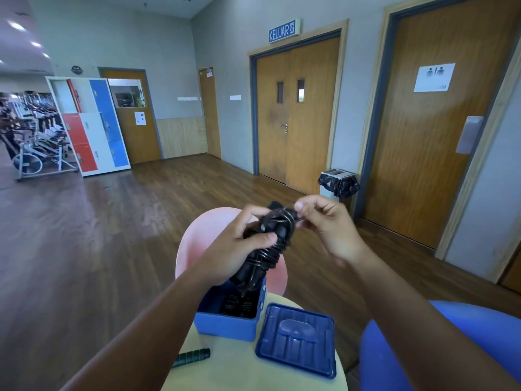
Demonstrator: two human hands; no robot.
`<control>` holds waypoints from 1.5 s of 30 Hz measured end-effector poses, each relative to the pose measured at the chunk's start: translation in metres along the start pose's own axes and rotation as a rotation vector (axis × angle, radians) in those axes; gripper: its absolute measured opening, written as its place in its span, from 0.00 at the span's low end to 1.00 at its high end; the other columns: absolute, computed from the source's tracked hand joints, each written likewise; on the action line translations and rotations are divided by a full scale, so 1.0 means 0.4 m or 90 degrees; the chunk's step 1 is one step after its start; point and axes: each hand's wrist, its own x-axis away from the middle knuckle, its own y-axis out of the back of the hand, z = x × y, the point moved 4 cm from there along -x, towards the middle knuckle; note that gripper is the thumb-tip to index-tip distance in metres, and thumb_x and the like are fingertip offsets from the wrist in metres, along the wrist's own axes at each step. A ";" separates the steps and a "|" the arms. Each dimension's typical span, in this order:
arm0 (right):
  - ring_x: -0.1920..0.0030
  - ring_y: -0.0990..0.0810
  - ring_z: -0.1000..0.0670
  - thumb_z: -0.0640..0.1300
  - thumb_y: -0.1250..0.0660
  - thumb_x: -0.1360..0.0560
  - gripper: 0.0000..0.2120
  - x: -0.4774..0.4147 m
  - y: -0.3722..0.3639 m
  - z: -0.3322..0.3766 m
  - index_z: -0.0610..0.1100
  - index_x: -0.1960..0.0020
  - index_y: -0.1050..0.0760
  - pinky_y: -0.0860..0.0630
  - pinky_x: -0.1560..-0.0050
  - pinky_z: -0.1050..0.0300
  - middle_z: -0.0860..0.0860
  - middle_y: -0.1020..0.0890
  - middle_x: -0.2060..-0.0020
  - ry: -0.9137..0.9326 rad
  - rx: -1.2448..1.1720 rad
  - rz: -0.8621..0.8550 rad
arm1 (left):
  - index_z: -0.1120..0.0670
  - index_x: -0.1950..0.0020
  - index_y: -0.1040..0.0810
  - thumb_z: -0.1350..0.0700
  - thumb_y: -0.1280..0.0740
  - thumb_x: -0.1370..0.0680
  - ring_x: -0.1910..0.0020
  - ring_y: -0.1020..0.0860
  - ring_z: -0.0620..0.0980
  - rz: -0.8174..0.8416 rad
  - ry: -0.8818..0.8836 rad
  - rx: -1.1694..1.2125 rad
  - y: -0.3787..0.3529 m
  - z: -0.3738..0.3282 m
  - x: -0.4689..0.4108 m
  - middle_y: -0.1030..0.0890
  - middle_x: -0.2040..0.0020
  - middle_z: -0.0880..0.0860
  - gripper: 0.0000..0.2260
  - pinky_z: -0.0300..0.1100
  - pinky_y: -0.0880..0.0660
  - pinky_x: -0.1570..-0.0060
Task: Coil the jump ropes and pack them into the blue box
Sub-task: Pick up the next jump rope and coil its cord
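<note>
Black coiled rope (pixel 270 244) inside left hand (pixel 239 249)

Dark wood plank floor (pixel 118 221), grey walls (pixel 127 32), wooden double doors (pixel 298 114), colourful lockers (pixel 90 125), exercise bikes (pixel 31 148).

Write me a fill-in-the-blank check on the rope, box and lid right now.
1. The left hand grips the rope, which is ____.
2. The box is ____, its lid lying beside it on the table.
3. The loose handle on the table has ____ bands.
Missing: black; open; green.
</note>
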 end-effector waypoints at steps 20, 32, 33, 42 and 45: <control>0.75 0.27 0.55 0.44 0.30 0.28 0.05 0.037 -0.002 -0.029 0.43 0.58 0.25 0.26 0.72 0.63 0.49 0.23 0.69 -0.394 -0.320 0.082 | 0.42 0.45 0.22 0.60 0.30 0.26 0.49 0.17 0.44 -0.035 -0.097 -0.102 -0.024 -0.013 0.014 0.15 0.47 0.44 0.15 0.38 0.22 0.50; 0.75 0.29 0.56 0.41 0.30 0.26 0.05 0.044 -0.075 -0.078 0.41 0.55 0.25 0.32 0.73 0.64 0.51 0.25 0.73 -0.333 -0.393 0.069 | 0.43 0.33 0.27 0.65 0.31 0.23 0.52 0.15 0.50 -0.128 -0.150 -0.064 -0.010 -0.050 -0.008 0.15 0.48 0.53 0.24 0.41 0.20 0.55; 0.74 0.30 0.55 0.40 0.36 0.22 0.05 0.040 -0.079 -0.075 0.41 0.57 0.26 0.32 0.73 0.64 0.51 0.26 0.72 -0.325 -0.369 0.019 | 0.44 0.31 0.28 0.67 0.32 0.22 0.55 0.15 0.48 -0.152 -0.125 -0.030 -0.013 -0.051 -0.007 0.16 0.50 0.53 0.24 0.40 0.20 0.59; 0.56 0.19 0.53 0.58 0.48 0.17 0.21 0.047 -0.165 -0.046 0.46 0.52 0.24 0.23 0.54 0.55 0.50 0.17 0.57 -0.165 0.010 -0.330 | 0.48 0.47 0.17 0.41 0.39 0.18 0.56 0.15 0.47 -0.285 0.042 -0.079 -0.035 -0.034 -0.039 0.14 0.55 0.51 0.15 0.47 0.17 0.48; 0.53 0.19 0.53 0.65 0.48 0.20 0.22 0.044 -0.180 -0.053 0.48 0.49 0.27 0.23 0.53 0.53 0.50 0.19 0.53 -0.197 0.034 -0.320 | 0.45 0.48 0.19 0.36 0.40 0.25 0.52 0.15 0.52 -0.248 0.103 -0.111 -0.035 -0.020 -0.057 0.14 0.54 0.50 0.17 0.61 0.20 0.44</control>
